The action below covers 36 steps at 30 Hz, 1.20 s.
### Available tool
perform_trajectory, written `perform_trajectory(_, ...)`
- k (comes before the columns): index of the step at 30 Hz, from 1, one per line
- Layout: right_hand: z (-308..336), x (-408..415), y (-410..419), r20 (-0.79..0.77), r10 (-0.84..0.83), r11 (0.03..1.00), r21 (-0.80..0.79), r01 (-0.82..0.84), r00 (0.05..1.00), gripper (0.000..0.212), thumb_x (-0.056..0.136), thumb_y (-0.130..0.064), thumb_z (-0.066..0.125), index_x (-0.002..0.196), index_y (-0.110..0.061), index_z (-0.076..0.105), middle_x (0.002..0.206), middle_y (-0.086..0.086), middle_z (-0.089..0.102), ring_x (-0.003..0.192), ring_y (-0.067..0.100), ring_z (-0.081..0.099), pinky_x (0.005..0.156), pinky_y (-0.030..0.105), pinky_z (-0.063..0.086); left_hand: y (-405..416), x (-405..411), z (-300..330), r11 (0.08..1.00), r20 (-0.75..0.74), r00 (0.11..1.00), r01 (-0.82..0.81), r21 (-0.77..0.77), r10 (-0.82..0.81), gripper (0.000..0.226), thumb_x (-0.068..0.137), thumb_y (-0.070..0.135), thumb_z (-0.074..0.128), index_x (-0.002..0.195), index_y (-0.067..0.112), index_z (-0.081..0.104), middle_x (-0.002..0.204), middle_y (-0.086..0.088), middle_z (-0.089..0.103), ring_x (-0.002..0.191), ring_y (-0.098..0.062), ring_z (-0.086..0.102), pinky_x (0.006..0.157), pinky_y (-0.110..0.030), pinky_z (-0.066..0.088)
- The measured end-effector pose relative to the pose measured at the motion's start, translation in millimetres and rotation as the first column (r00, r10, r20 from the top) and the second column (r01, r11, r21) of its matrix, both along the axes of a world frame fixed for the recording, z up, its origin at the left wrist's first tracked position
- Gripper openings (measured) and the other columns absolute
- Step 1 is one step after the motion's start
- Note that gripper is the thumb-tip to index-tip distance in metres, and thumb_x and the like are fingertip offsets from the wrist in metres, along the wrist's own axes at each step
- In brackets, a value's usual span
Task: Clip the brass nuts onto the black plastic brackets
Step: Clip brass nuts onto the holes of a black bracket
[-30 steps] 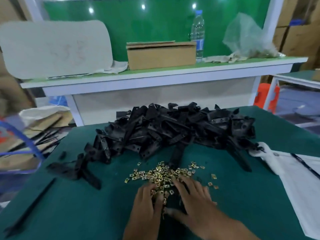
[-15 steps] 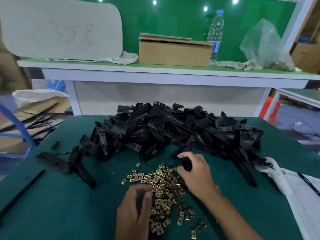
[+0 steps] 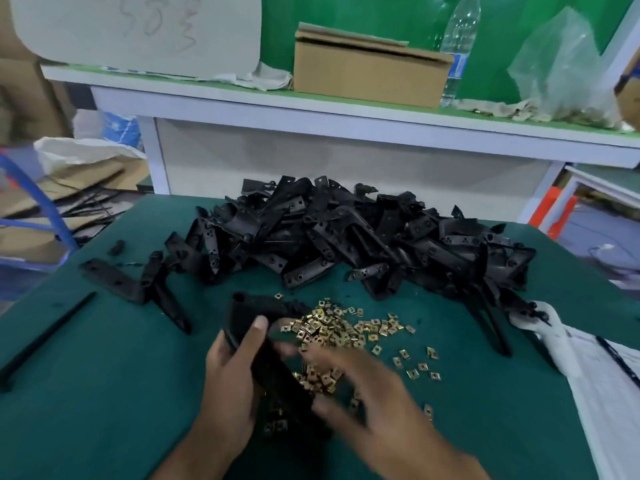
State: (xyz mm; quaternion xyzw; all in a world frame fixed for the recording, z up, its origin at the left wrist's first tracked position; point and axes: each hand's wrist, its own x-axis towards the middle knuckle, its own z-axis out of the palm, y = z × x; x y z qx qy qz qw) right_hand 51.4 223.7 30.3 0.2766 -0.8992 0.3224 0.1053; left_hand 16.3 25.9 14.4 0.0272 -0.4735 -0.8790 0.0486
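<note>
Black plastic is filling my left hand (image 3: 230, 375) right now: I'm gripping one bracket (image 3: 254, 336), thumb lying across its face and fingers curled round its far side, and I'm holding it tilted at the near left edge of the nut pile. My right hand (image 3: 360, 396) is hovering just over the near part of those nuts, fingers spread and loosely bent; it's blurring badly, so I can't tell whether anything is pinched between the fingertips. Brass nuts (image 3: 346, 329) are lying scattered on the green table mat (image 3: 104, 393) just beyond and to the right of my hands, a dense little heap with strays trailing off rightward. Behind them the big heap of black brackets (image 3: 363, 240) is sprawling across the far half of the mat, and a couple of loose brackets (image 3: 138, 282) are sitting apart to the left. White cloth (image 3: 595, 368) is draping over the mat's right edge. Farther back, a cardboard box (image 3: 367, 76) and a water bottle (image 3: 457, 46) are standing on the white shelf (image 3: 311, 110).
</note>
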Motion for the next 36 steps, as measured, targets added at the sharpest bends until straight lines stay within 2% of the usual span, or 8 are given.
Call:
perform_trajectory(2, -5.4, -18.8, 10.1, 0.06, -0.171, 0.985, 0.03, 0.17, 0.983, 0.044, 0.101, -0.055, 0.05, 0.143, -0.048, 0.04, 0.137, -0.03, 0.043, 0.129, -0.006, 0.043, 0.104, 0.029, 0.045, -3.4, -5.7, 1.2, 0.998, 0.002, 1.0, -0.018, 0.066, 0.018, 0.016, 0.087, 0.03, 0.072, 0.101, 0.024, 0.069, 0.107, -0.02, 0.073, 0.059, -0.021, 0.065, 0.052, -0.03, 0.055)
perform_trajectory(5, -18.8, -36.9, 23.6, 0.1, -0.27, 0.929, 0.288, 0.232, 0.958, 0.054, 0.095, -0.06, 0.054, 0.145, -0.043, 0.043, 0.134, -0.023, 0.036, 0.129, 0.002, 0.031, 0.113, 0.033, 0.036, -3.3, -6.6, 0.1, 0.999, -0.065, 0.997, -0.036, 0.016, 0.037, 0.03, 0.089, 0.021, 0.068, 0.115, 0.035, 0.062, 0.109, -0.013, 0.073, 0.064, -0.028, 0.07, 0.055, -0.034, 0.058)
perform_trajectory(10, -22.7, -38.6, 27.1, 0.064, -0.293, 0.93, 0.249, 0.269, 0.954, 0.026, 0.094, -0.045, 0.063, 0.119, -0.036, 0.061, 0.116, -0.019, 0.048, 0.114, 0.007, 0.046, 0.096, 0.027, 0.045, 9.1, -1.7, -7.2, 0.964, -0.18, 0.983, -0.01, -0.265, -0.039, 0.048, 0.088, 0.029, 0.079, 0.129, 0.038, 0.055, 0.105, -0.011, 0.074, 0.084, -0.037, 0.075, 0.072, -0.032, 0.061)
perform_trajectory(15, -19.7, -41.8, 31.9, -0.015, -0.332, 0.917, 0.228, 0.326, 0.943, 0.009, 0.101, -0.03, 0.059, 0.102, -0.024, 0.065, 0.098, -0.01, 0.06, 0.093, 0.012, 0.057, 0.08, 0.033, 0.05, 13.9, 4.3, -7.9, 0.94, -0.186, 0.97, 0.088, -0.331, -0.157, 0.042, 0.084, 0.035, 0.076, 0.119, 0.031, 0.055, 0.094, -0.017, 0.074, 0.075, -0.037, 0.075, 0.064, -0.032, 0.061)
perform_trajectory(18, -15.6, -42.3, 36.6, 0.017, -0.335, 0.928, 0.179, 0.327, 0.942, 0.009, 0.1, -0.027, 0.059, 0.104, -0.022, 0.066, 0.098, -0.008, 0.064, 0.093, 0.012, 0.059, 0.081, 0.036, 0.052, 16.3, 7.6, -8.5, 0.921, -0.213, 0.961, 0.087, -0.379, -0.178, 0.039, 0.086, 0.033, 0.077, 0.117, 0.03, 0.054, 0.093, -0.014, 0.075, 0.073, -0.032, 0.076, 0.062, -0.028, 0.059)
perform_trajectory(22, -15.3, -38.1, 38.1, 0.081, -0.264, 0.933, 0.273, 0.234, 0.961, 0.036, 0.096, -0.043, 0.057, 0.13, -0.031, 0.062, 0.11, -0.015, 0.054, 0.106, 0.007, 0.051, 0.09, 0.028, 0.048, 18.4, 9.7, -8.2, 0.892, -0.295, 0.941, 0.017, -0.451, -0.167, 0.031, 0.091, 0.016, 0.069, 0.118, 0.02, 0.053, 0.081, 0.006, 0.071, 0.064, -0.007, 0.07, 0.058, -0.014, 0.053)
perform_trajectory(32, -19.1, -36.4, 39.7, 0.149, -0.267, 0.963, 0.084, 0.257, 0.952, 0.016, 0.089, -0.024, 0.074, 0.104, -0.023, 0.07, 0.098, -0.006, 0.062, 0.09, 0.01, 0.06, 0.08, 0.027, 0.05, 18.5, 9.8, -9.4, 0.878, -0.257, 0.942, 0.073, -0.473, -0.217, 0.031, 0.094, 0.011, 0.065, 0.12, 0.019, 0.049, 0.088, 0.0, 0.071, 0.069, -0.019, 0.072, 0.064, -0.028, 0.058)
perform_trajectory(36, -23.8, -38.3, 40.5, 0.033, -0.309, 0.951, 0.025, 0.308, 0.95, 0.012, 0.091, -0.025, 0.073, 0.101, -0.02, 0.071, 0.093, -0.005, 0.064, 0.084, -0.001, 0.056, 0.075, 0.006, 0.039, 16.8, 9.4, -10.1, 0.87, -0.221, 0.944, 0.114, -0.479, -0.245, 0.032, 0.094, 0.016, 0.067, 0.12, 0.021, 0.049, 0.089, -0.007, 0.071, 0.069, -0.026, 0.073, 0.064, -0.03, 0.057)
